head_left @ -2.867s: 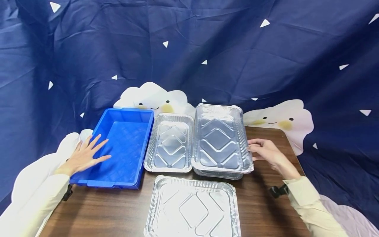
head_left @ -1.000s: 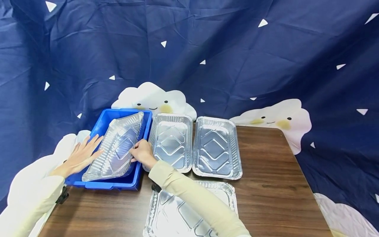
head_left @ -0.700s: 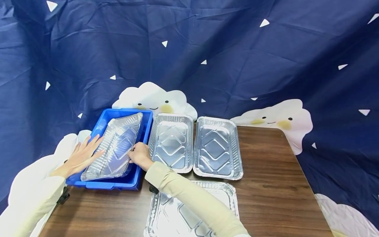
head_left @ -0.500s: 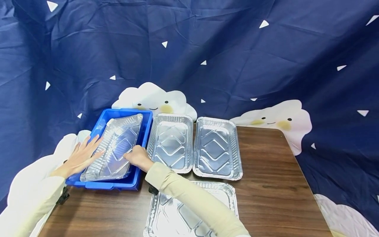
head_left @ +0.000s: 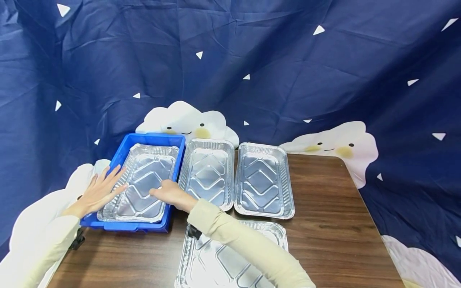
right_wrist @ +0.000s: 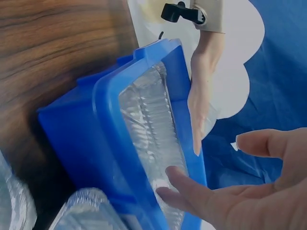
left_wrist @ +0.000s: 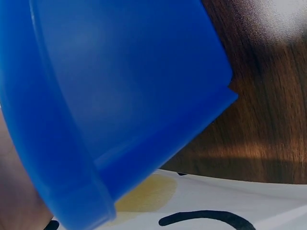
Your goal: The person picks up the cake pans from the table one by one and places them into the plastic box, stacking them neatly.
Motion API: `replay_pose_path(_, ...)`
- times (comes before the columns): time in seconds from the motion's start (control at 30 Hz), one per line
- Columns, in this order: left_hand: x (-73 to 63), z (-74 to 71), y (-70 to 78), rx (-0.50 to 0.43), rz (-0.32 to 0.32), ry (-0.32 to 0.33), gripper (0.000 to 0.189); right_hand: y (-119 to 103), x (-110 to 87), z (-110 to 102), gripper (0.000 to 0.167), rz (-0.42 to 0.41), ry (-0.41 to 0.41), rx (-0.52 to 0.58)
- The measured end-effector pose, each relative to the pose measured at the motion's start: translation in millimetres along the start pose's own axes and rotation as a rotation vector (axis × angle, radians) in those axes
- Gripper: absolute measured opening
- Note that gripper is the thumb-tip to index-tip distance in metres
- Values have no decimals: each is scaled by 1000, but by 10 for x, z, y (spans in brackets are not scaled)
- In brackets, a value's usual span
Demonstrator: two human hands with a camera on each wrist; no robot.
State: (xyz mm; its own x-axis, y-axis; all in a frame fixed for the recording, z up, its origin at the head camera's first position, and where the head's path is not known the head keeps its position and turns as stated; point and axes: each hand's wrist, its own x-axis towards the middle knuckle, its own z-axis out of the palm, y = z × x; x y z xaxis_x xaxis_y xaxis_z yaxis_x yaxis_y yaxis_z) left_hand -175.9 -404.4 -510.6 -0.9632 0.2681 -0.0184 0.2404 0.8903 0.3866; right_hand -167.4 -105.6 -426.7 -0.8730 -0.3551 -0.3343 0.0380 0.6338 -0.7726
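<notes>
A foil pan (head_left: 151, 170) lies flat inside the blue plastic bin (head_left: 120, 226) at the left of the table. My left hand (head_left: 96, 194) rests at the bin's left rim with fingers spread; the left wrist view mostly shows the outer wall of the bin (left_wrist: 134, 72). Over the pan's right side hovers my right hand (head_left: 174, 195), holding nothing. In the right wrist view the thumb and fingers of the right hand (right_wrist: 254, 196) stand well apart above the pan (right_wrist: 148, 120). What lies beneath that pan is hidden.
Two more foil pans stand to the right of the bin, one in the middle (head_left: 209, 168) and one farther right (head_left: 263, 180). A larger foil pan (head_left: 230, 260) sits at the front, partly under the right sleeve (head_left: 245, 244). A dark blue curtain (head_left: 288, 72) hangs behind the wooden table (head_left: 335, 224).
My right hand carried the top foil pan from the right stack to the bin and let it go. Tilted half a second ago, the pan now lies flat. My left hand stayed by the rim.
</notes>
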Motion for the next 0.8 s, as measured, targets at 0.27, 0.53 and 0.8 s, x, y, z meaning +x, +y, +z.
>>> replay_pose_path(0.27,12,23,-17,5,6,13,76,366,-206,-450,53,-137,-52,116)
replay_pose_path(0.53,12,33,-41,31,-10,-22,79,769,-382,-997,43,-198,-20,234)
replay_pose_path(0.8,20,40,-37,41,-12,-20,80,1234,-613,-1545,41,-193,54,253)
